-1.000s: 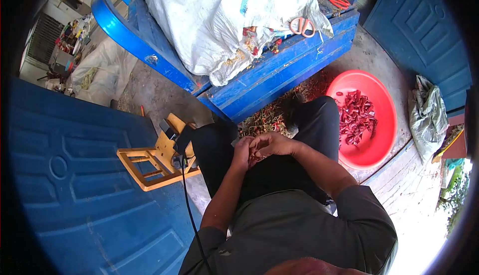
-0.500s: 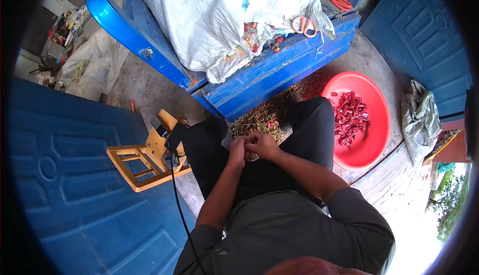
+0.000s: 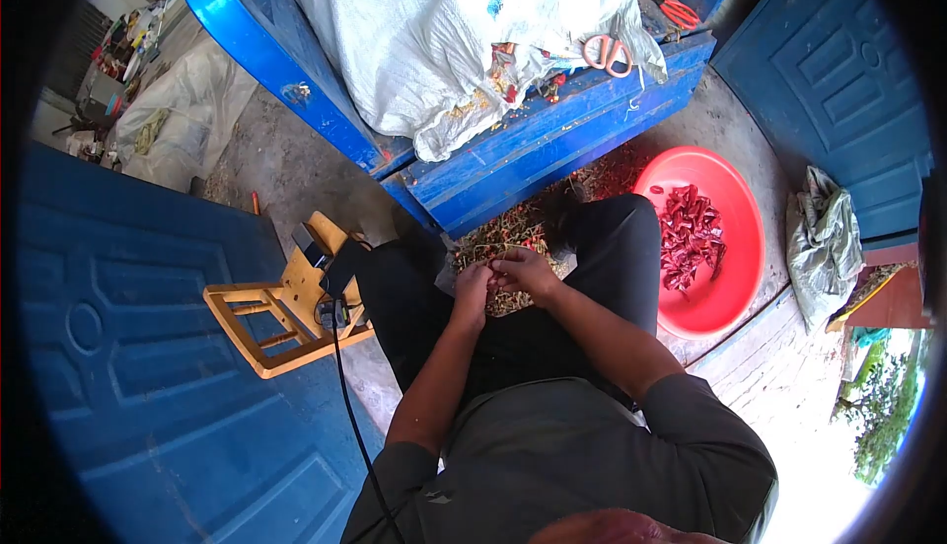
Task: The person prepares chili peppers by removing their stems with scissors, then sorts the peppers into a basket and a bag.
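My left hand (image 3: 473, 288) and my right hand (image 3: 527, 274) meet between my knees, fingers pinched together. A small dark red piece, seemingly a dried red chili (image 3: 494, 268), shows between the fingertips and is mostly covered by them. Below and beyond the hands lies a heap of chili stems and scraps (image 3: 508, 238), tan and green with red bits. To the right of my right knee stands a red plastic basin (image 3: 745, 248) holding a pile of dark red dried chilies (image 3: 691, 238).
In front is a blue metal cart (image 3: 562, 154) carrying a white woven sack (image 3: 395, 46), pink-handled scissors (image 3: 608, 56) and red-handled scissors (image 3: 679, 14). A wooden stool (image 3: 286, 317) with a black cable is at left. A crumpled sack (image 3: 825, 243) lies beyond the basin.
My right hand's fingers have lifted and spread slightly from the left hand, and a dark red piece now shows between them. The whole view has shifted slightly.
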Demonstrator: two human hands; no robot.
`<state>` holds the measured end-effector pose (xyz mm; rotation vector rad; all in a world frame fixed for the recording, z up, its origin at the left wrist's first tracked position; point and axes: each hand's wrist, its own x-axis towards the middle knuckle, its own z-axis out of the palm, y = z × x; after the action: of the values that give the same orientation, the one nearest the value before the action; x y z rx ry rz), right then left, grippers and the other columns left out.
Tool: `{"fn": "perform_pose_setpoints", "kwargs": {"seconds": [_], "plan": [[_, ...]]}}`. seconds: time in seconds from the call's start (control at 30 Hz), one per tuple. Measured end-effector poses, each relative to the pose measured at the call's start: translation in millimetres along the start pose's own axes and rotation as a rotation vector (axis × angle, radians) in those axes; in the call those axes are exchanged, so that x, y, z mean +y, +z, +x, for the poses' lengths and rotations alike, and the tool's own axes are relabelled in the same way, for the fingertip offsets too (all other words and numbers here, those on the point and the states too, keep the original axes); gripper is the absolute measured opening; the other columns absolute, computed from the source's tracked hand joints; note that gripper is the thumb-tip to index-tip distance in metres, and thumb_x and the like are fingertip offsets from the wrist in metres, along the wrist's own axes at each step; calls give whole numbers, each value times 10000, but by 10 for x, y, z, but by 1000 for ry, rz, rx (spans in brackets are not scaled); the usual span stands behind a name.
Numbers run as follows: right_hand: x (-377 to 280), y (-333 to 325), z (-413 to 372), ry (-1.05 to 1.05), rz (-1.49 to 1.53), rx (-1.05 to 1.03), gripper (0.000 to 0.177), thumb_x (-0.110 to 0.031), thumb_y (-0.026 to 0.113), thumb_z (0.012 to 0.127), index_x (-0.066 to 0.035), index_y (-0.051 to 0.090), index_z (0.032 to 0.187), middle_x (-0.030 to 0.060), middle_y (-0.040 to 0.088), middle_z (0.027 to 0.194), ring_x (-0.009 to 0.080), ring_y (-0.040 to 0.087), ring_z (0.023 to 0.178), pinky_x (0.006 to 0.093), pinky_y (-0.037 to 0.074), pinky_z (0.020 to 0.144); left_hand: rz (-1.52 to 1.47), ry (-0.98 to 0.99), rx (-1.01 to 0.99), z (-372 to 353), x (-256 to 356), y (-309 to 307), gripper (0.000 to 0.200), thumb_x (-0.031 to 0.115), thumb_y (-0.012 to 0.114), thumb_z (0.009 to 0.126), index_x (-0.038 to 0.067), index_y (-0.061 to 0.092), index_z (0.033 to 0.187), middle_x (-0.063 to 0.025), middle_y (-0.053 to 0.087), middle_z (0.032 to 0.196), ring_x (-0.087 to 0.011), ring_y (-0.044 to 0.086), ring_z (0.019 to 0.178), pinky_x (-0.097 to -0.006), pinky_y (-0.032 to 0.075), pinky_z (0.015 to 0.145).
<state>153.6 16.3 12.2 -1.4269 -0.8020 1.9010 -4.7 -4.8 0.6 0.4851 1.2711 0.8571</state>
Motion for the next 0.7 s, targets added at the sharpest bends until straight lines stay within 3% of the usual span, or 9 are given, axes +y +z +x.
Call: {"fn": "perform_pose_setpoints", "kwargs": {"seconds": [0.07,0.13,0.2,0.3,0.33,0.4,0.53,0.63,0.7], "plan": [[-249,17,-151,176,259,-40,338,-294,692,933,-34,649,1144,57,716,911,138,682,698,261,548,587,13,-6,21,-47,33,18,251,139,517,908,74,653,1109,4,643,847,-98,611,696,-241,467,575],[-242,7,-138,160,165,7,326,-321,672,951,-28,679,1092,69,710,905,126,669,698,232,532,601,21,-10,44,-48,2,52,232,147,519,914,78,651,1091,10,630,829,-95,603,689,-238,464,578],[-122,-23,-47,9,-43,35,285,-299,686,945,-18,713,986,56,708,855,152,688,744,292,570,639,62,-18,46,-31,-45,89,213,190,524,932,83,648,1068,18,611,806,-87,580,671,-232,450,577],[-71,-1,-5,-174,-133,97,264,-255,719,924,3,728,872,66,709,826,139,687,750,285,552,663,6,-3,4,13,-31,58,201,232,523,948,94,649,1023,18,615,809,-90,567,670,-252,444,566],[-69,13,2,-171,-134,96,264,-255,719,924,3,728,872,66,709,826,139,687,750,285,552,663,5,-6,7,14,-8,59,201,232,523,948,94,649,1023,18,615,809,-90,567,670,-252,444,566],[-59,46,13,-374,-183,157,227,-210,746,899,5,731,829,67,704,801,139,683,760,284,539,681,42,-53,-21,-2,32,50,184,235,513,951,102,640,968,20,608,802,-101,568,679,-275,443,576],[-58,6,37,-476,-313,186,165,-128,739,908,31,731,864,68,682,851,122,659,748,277,546,661,43,-43,40,-19,25,107,189,239,506,953,104,638,945,29,602,798,-104,563,691,-282,441,594],[-109,-47,64,-477,-376,203,147,-135,748,880,3,734,830,96,684,833,169,671,754,314,545,697,36,-61,18,0,31,125,213,234,506,952,89,662,967,27,607,798,-102,562,691,-267,435,608],[-146,-120,85,-663,-752,397,138,-150,742,845,-26,725,788,125,674,816,250,664,747,372,530,709,72,3,-59,71,12,125,228,236,507,954,85,679,964,20,615,793,-94,562,691,-271,437,592]]}}
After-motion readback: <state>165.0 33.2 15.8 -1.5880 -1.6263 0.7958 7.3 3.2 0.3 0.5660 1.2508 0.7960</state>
